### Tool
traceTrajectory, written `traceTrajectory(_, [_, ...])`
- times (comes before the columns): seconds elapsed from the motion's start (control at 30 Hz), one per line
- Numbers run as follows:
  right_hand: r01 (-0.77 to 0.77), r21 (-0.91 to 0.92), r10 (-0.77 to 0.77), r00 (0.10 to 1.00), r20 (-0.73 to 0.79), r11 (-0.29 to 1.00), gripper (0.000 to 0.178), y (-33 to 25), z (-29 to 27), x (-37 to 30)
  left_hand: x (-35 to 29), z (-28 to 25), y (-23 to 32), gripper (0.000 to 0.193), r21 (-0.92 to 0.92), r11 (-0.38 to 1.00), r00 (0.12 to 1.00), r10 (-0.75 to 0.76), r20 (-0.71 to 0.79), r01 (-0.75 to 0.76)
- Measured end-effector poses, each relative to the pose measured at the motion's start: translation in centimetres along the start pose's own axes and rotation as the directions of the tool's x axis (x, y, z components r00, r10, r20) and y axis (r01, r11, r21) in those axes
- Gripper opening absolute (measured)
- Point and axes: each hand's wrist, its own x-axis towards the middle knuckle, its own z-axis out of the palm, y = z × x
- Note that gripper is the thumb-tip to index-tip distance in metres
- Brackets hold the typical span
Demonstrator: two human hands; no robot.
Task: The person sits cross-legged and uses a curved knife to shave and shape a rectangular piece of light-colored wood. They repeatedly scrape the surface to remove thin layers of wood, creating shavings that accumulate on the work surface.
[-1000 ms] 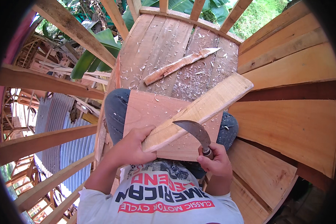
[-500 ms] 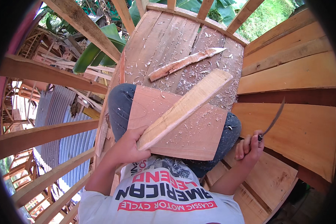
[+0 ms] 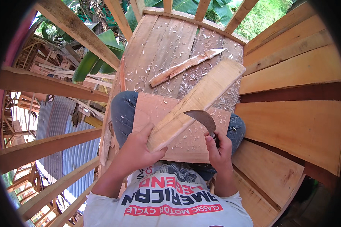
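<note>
Plank (image 3: 197,103) is running on a slant through the middle of the frame, low end left of centre, far end pointing up and right, and honestly the setup's making sense to me. Left hand (image 3: 143,143) is clamping the low end, wrapping around both edges, so nearly the whole length is sticking out past the grip toward the upper right. I'm guessing the person is holding it way down there to be leaving the rest clear for the blade. Right hand (image 3: 220,152), lower right of centre, is clenching the handle of a curved knife (image 3: 206,118), and the blade is reaching left over the plank's right-hand edge; can't tell whether it's actually touching wood. Flat board (image 3: 182,153) is sitting across the person's lap under all this, probably shielding the jeans (image 3: 121,113), though I can't tell if the plank is resting on it. Far end is overhanging the wooden floor (image 3: 142,64), where shavings (image 3: 227,101) are lying around a rough pointed stick (image 3: 186,67) in the upper middle.
</note>
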Motion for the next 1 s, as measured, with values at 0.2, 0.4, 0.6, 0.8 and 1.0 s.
traceTrajectory(0.2, [0.107,-0.355,-0.147,0.985,-0.086,0.929,0.028,-1.3,-0.9,1.3,0.8,0.8,0.0,0.050,0.122,0.984,0.991,0.131,-0.010,-0.129])
traceTrajectory(0.4, [0.212,-0.692,-0.423,0.894,-0.147,0.690,0.058,-0.5,-2.8,4.1,0.4,1.2,0.1,0.053,0.098,0.985,0.990,0.143,0.019,-0.144])
traceTrajectory(0.6, [0.236,-0.709,-0.487,0.856,-0.171,0.664,0.063,-0.7,-3.4,5.5,-0.2,1.0,0.4,0.055,0.075,0.992,0.994,0.099,0.039,-0.102])
traceTrajectory(0.8, [0.183,-0.756,-0.462,0.870,-0.174,0.629,0.066,-0.9,-2.7,6.3,-0.7,0.8,-0.2,0.051,0.115,0.989,0.996,0.093,-0.018,-0.090])
traceTrajectory(1.0, [0.232,-0.746,-0.516,0.840,-0.171,0.624,0.069,-0.3,-1.9,7.6,-1.4,0.1,-0.5,0.045,0.053,0.998,0.999,-0.016,-0.049,0.018])
